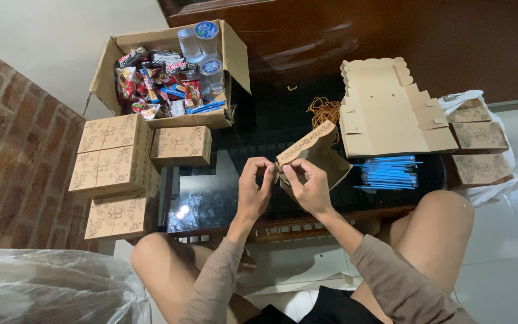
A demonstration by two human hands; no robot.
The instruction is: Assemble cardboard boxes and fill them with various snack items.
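Both hands pinch a half-folded brown cardboard box (313, 157) above the glass table (259, 129). The left hand (254, 189) clamps fingertips on the box's near-left corner; the right hand (311, 186) grips the same edge just beside it. Blue straws (388, 173) lie right of the box, rubber bands (324, 110) behind it.

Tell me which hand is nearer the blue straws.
Right. The right hand grips the half-folded box just left of the blue straws; the left hand pinches the box's left edge, farther from them.
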